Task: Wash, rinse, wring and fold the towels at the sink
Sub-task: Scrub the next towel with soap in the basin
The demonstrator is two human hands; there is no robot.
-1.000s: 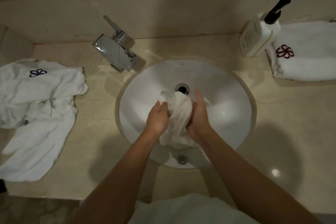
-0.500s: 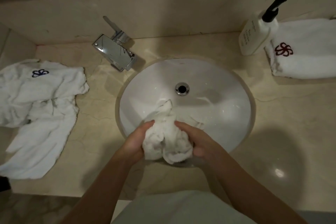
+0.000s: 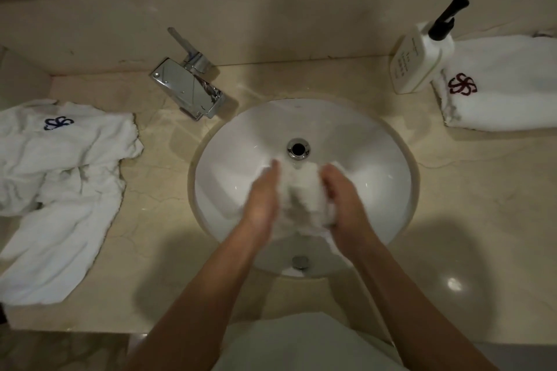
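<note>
A small white towel [image 3: 301, 199] is bunched between my two hands over the white round sink [image 3: 361, 141], just in front of the drain [image 3: 298, 148]. My left hand [image 3: 262, 199] presses against the towel's left side with fairly straight fingers. My right hand [image 3: 342, 196] grips its right side with curled fingers. Both hands are motion-blurred. Crumpled white towels with a blue emblem [image 3: 60, 184] lie on the counter at the left. A folded white towel with a red emblem [image 3: 506, 87] lies at the right.
A chrome tap [image 3: 188, 87] stands behind the sink at the left; no water runs from it. A white soap dispenser with a black pump [image 3: 419, 60] leans beside the folded towel. The beige marble counter [image 3: 482, 205] surrounds the basin, with the wall behind.
My hands have pushed the bunched towel away from the sink's near edge, back toward the drain. The towels on the counter have not moved.
</note>
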